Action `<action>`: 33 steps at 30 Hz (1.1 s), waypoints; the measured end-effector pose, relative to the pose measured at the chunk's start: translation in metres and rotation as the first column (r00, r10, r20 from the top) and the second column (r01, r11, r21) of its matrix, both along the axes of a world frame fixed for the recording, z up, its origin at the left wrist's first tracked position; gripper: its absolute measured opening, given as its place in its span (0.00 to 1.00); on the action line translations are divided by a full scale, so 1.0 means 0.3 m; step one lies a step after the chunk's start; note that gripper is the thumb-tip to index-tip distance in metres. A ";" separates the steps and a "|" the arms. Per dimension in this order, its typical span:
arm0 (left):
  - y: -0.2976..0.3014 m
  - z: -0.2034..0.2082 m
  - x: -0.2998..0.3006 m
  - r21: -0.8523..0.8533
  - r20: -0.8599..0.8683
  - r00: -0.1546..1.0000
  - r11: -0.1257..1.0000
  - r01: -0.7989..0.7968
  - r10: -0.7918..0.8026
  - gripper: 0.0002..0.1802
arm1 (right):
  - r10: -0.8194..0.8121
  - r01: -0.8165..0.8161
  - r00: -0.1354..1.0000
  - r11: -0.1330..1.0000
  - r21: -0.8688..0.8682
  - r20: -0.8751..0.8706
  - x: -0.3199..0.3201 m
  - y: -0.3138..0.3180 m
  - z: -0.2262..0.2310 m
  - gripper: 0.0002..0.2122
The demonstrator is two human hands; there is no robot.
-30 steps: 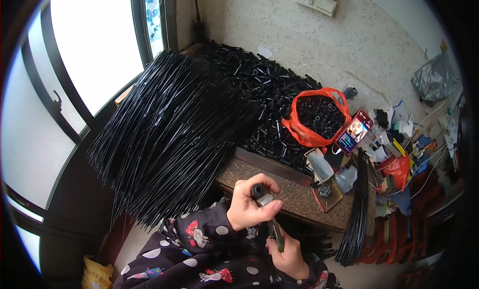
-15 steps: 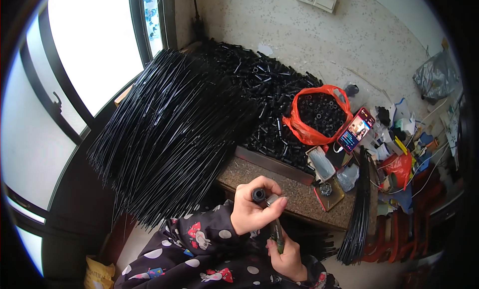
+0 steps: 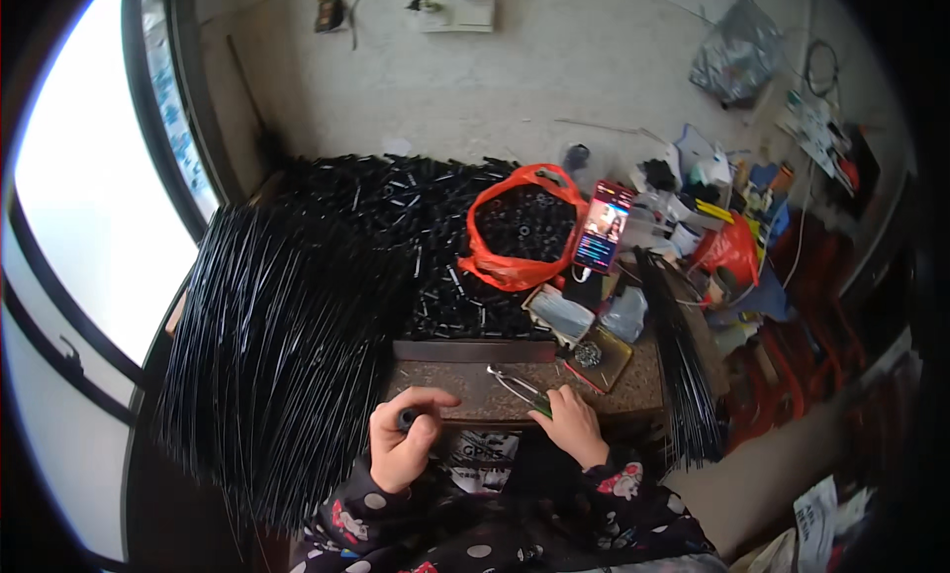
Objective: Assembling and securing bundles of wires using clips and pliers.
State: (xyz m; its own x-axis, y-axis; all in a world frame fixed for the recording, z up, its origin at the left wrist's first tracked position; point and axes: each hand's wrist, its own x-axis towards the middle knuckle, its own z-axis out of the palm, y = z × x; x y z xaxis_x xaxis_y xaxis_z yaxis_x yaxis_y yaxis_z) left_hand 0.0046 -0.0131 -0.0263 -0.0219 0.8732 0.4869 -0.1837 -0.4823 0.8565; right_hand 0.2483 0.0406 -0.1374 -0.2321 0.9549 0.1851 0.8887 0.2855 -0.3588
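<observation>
Round black tube [image 3: 407, 419] sits in curled left hand [image 3: 399, 446]; right hand [image 3: 574, 423] holds metal pliers [image 3: 522, 386].

Black tube [image 3: 407, 418] left of slanting pliers [image 3: 511, 380]

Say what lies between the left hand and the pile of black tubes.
Beyond the left hand, the head view shows a strip of speckled tabletop, then a brown board along the pile.

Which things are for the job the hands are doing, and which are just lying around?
Probably for the job:
dark tube, in the left hand
green-handled pliers, touched by the right hand
pile of black tubes

Probably just lying around:
lit phone
crumpled clear bag
</observation>
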 end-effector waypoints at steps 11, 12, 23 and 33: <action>0.041 0.222 -0.058 0.285 0.533 0.826 0.958 0.030 -0.184 0.26 | 0.477 -0.511 0.737 0.857 0.068 -0.479 -0.030 -0.097 0.151 0.29; 0.051 0.238 -0.057 0.380 0.507 0.796 0.914 0.139 -0.332 0.32 | 0.435 -0.612 0.607 0.790 -0.042 -0.665 -0.049 -0.127 0.181 0.29; 0.057 0.079 -0.110 -0.384 -0.352 0.827 0.873 0.301 -0.439 0.25 | -0.516 0.480 0.853 0.723 0.498 -0.073 0.804 0.105 0.233 0.21; 0.059 -0.052 -0.599 0.212 -0.974 -0.112 0.608 -0.765 0.199 0.14 | -0.459 0.406 0.818 0.888 0.217 0.347 0.835 0.189 -0.013 0.15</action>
State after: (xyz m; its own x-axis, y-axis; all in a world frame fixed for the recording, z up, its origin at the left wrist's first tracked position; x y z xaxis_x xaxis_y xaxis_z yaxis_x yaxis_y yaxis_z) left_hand -0.1752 0.0046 -0.0418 -0.3573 0.9006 0.2473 0.9325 0.3291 0.1490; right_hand 0.4988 0.0973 -0.1415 0.1223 0.9476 0.2952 0.9891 -0.1411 0.0430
